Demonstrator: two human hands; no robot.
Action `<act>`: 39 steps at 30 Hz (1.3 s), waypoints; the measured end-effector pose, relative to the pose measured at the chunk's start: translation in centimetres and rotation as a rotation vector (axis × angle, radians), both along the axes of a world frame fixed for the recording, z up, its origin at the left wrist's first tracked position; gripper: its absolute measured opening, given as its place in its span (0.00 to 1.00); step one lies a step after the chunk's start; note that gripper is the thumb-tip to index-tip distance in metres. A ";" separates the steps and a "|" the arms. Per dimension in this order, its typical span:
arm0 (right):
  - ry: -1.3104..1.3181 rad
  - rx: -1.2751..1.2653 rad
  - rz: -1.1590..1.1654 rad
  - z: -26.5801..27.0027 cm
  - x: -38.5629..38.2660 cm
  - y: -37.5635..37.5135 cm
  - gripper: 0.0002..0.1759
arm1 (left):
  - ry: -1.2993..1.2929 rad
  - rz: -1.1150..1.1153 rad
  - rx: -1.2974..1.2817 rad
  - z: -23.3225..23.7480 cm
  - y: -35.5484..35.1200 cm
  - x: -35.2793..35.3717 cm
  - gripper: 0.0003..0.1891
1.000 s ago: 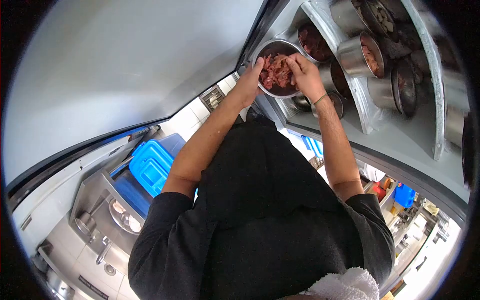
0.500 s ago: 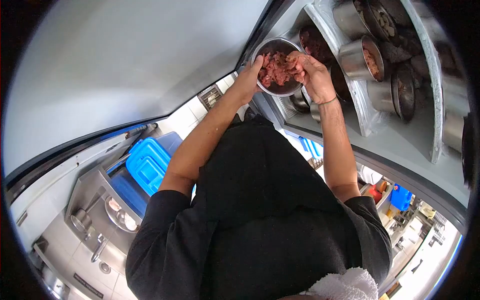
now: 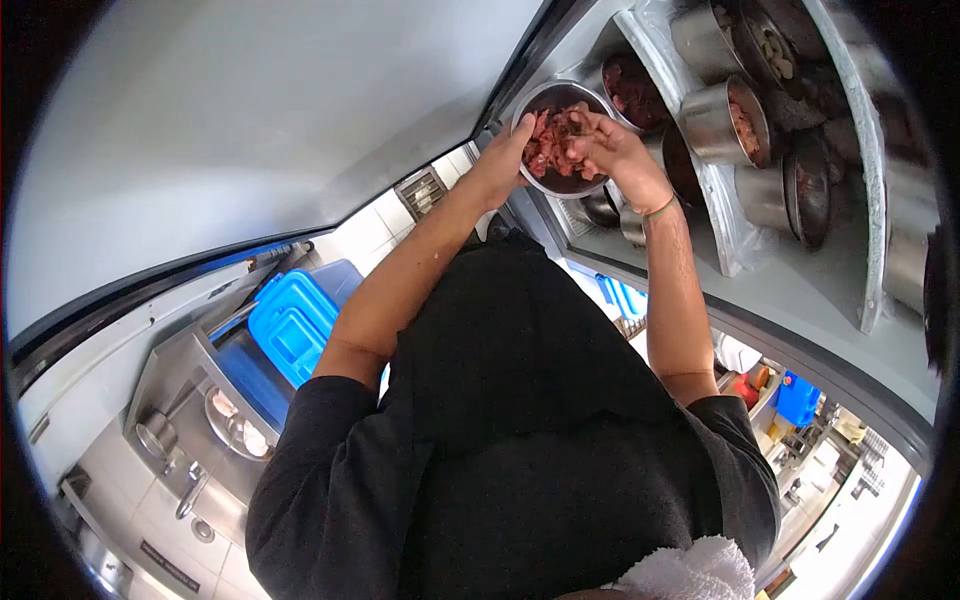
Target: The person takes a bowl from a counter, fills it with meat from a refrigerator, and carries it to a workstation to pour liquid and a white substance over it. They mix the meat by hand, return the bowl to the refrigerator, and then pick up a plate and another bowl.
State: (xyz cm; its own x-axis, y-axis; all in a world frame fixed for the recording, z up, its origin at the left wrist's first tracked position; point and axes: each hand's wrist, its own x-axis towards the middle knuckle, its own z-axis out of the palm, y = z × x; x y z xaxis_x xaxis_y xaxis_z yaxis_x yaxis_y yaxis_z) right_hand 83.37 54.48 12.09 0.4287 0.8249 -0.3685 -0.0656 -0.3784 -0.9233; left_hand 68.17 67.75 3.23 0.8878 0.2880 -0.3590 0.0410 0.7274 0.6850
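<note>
Location: the metal bowl (image 3: 553, 98) is held in the air at the upper centre of the frame, in front of the open cabinet (image 3: 790, 285). Raw meat (image 3: 546, 148) lies inside it.

Hand state: the left hand (image 3: 502, 166) is closed on the left side of the bowl, thumb over the rim, fingers against the outer wall. The right hand (image 3: 622, 162) is partly curled, its fingertips at the meat; whether a piece is pinched cannot be told.

Handling: the bowl should be stiff and of moderate weight when loaded; a wet rim may be slippery. Grip the rim with the thumb and support the wall from outside. The meat should be soft, limp and slippery; gather it with several fingers rather than two tips.

Count:
- Bowl in hand: one.
- Meat pieces: several, overlapping; exact number not readable.
- Shelf panels (image 3: 678, 137) in clear view, upper right: two.
- Metal containers (image 3: 716, 123) in the cabinet: at least five, some partly hidden.
- Blue lid (image 3: 293, 325), left of the frame: one.
- White towel (image 3: 688, 572), bottom edge: one.
</note>
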 end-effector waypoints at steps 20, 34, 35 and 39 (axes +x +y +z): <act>-0.280 0.051 -0.146 -0.8 0.7 -0.5 0.09 | -0.015 -0.019 -0.056 -2.5 -0.3 0.6 0.37; -0.693 0.085 -0.003 -3.1 2.2 0.5 0.10 | 0.068 0.054 -0.144 -2.1 -0.3 -0.3 0.33; -0.652 0.072 -0.054 -3.5 3.3 0.8 0.10 | 0.070 0.053 -0.150 -2.0 -0.3 -0.4 0.33; -0.775 -0.016 -0.290 -8.2 12.3 2.8 0.15 | 0.060 0.053 -0.171 -1.7 -0.4 -0.7 0.33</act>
State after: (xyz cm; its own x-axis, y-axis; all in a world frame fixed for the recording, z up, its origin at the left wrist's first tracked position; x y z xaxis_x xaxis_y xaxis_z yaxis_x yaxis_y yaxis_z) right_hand 95.64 57.31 3.89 0.7611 0.6395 0.1084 0.4902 -0.4576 -0.7418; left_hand 67.49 67.33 1.57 0.8484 0.2638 -0.4589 0.0369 0.8354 0.5484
